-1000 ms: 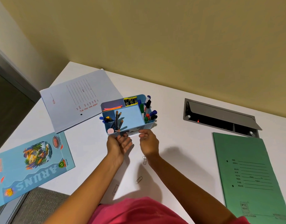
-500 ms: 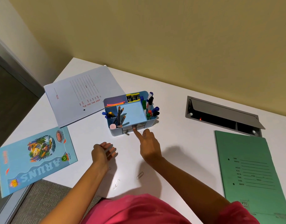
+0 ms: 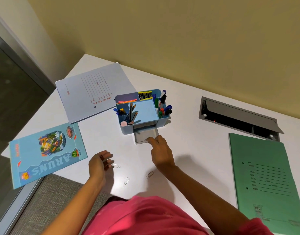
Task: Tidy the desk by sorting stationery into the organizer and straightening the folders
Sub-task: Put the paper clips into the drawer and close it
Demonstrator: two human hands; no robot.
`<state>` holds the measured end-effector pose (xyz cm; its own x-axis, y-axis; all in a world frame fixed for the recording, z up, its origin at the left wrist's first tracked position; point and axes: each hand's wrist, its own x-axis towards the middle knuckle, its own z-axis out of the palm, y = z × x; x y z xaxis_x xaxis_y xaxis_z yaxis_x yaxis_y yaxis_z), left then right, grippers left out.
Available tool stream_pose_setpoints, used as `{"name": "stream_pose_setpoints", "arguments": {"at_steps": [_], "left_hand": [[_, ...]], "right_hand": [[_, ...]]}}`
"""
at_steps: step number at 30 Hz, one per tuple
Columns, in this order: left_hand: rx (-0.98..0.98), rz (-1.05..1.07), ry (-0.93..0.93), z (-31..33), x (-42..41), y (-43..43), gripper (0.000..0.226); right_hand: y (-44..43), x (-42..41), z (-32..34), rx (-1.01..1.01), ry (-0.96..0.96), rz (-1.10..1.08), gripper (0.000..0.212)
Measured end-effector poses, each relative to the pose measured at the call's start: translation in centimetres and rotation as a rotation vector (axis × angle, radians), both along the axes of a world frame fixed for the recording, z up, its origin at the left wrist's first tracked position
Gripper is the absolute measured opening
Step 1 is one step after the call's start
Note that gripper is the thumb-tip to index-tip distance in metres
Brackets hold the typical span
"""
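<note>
A light blue organizer (image 3: 146,114) stands mid-desk with pens, pencils and markers in its compartments. Its small grey drawer (image 3: 146,134) is pulled out toward me. My right hand (image 3: 160,152) has its index finger hooked on the drawer's front lip, the other fingers curled. My left hand (image 3: 99,164) hovers low over the desk, fingers loosely curled, fingertips right beside a paper clip (image 3: 117,166). Two more paper clips (image 3: 126,181) (image 3: 150,174) lie loose between my arms. A white folder (image 3: 93,92) lies askew at the back left, and a green folder (image 3: 268,180) at the right.
A blue "ARUN'S" notebook (image 3: 45,155) overhangs the desk's left edge. An open grey cable hatch (image 3: 237,116) is sunk into the desk at the back right. A yellow wall runs behind the desk. The floor drops away on the left.
The drawer has slid out of the organizer under my right index finger. My left hand pulled back from the organizer and moved down to the paper clips.
</note>
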<state>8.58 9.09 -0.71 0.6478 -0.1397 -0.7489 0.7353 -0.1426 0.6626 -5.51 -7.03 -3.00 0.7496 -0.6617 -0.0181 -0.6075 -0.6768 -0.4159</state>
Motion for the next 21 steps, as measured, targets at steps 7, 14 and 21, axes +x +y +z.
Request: {"name": "stream_pose_setpoints", "arguments": {"at_steps": [7, 14, 21], "left_hand": [[0.22, -0.155, -0.292, -1.2, -0.9, 2.3, 0.023], [0.377, -0.162, -0.264, -2.3, -0.8, 4.3, 0.018], [0.47, -0.231, -0.268, -2.0, -1.5, 4.2, 0.021]], "right_hand": [[0.1, -2.8, 0.7, 0.043, -0.396, -0.316, 0.03], [0.2, -4.4, -0.5, 0.225, -0.278, -0.384, 0.012], [0.9, -3.4, -0.3, 0.253, -0.094, -0.29, 0.005]]}}
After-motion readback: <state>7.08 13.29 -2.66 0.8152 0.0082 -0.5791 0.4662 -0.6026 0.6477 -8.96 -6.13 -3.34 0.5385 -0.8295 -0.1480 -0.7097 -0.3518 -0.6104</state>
